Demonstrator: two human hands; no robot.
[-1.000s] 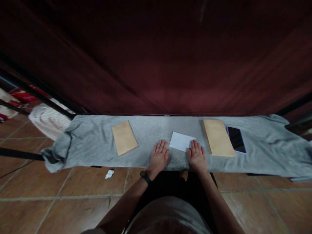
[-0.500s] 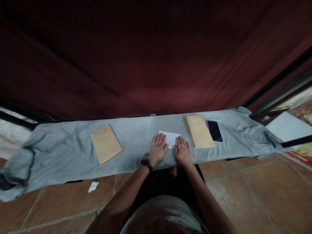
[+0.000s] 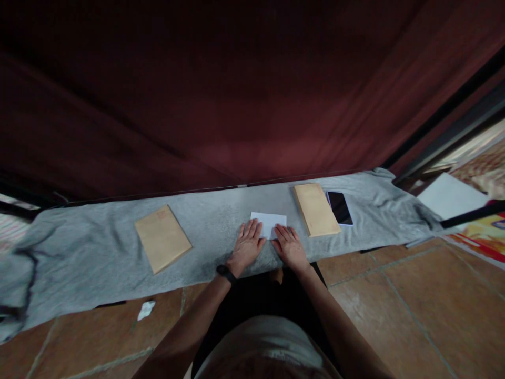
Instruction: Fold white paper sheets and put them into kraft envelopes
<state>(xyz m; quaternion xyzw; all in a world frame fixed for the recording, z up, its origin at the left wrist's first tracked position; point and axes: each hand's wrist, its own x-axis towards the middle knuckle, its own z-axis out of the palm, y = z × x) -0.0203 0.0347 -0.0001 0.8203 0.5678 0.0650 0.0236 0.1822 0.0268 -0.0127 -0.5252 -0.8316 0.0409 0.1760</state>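
A small white sheet of paper [image 3: 269, 221], which looks folded, lies in front of me on the grey cloth [image 3: 215, 210]. My left hand [image 3: 249, 243], with a black band on the wrist, rests flat over its left side, fingers stretched out. On the right side of the paper lies my right hand [image 3: 290, 245], its fingers extended and angled to the left. Both hands press from above and neither grips anything. Just right of my right hand is a stack of brown envelopes [image 3: 316, 209]. Another brown envelope [image 3: 162, 239] sits farther off to the left.
A phone [image 3: 340, 208] lies beside the stack on the right. Behind the cloth rises a dark red panel [image 3: 252, 126]. A crumpled white tissue [image 3: 145, 310] is on the tiled floor [image 3: 379, 310]. A white sheet or board [image 3: 452, 196] stands at the far right.
My right hand has shifted inward and its fingers now tilt left across the paper. My left hand stays flat on it. The whole view has turned slightly.
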